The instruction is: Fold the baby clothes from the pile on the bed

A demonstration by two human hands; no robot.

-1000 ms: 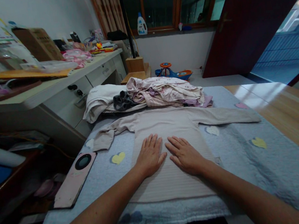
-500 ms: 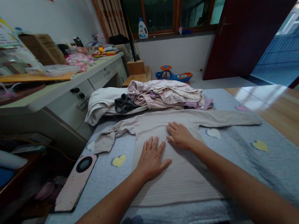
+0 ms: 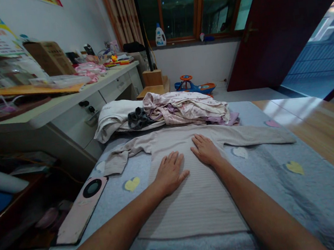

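A light grey-beige striped long-sleeved shirt lies spread out on the blue bed cover. Its right-hand sleeve stretches out straight, while the left-hand one is bent back near the cuff. On the shirt's middle rests my left hand, palm down with the thumb spread. My right hand lies flat on the upper chest, a little farther away, fingers stretched out. Neither hand grips the cloth. Just beyond the collar is a pile of clothes in white, pink and dark grey.
A pink phone-like object with a round black part lies at the bed's left edge. A cluttered desk runs along the left wall. Bare wooden board shows at right. A ride-on toy stands on the floor beyond.
My right hand has slid slightly to the right across the shirt. My left hand stays nearly in place, still flat. The whole view has shifted a little.
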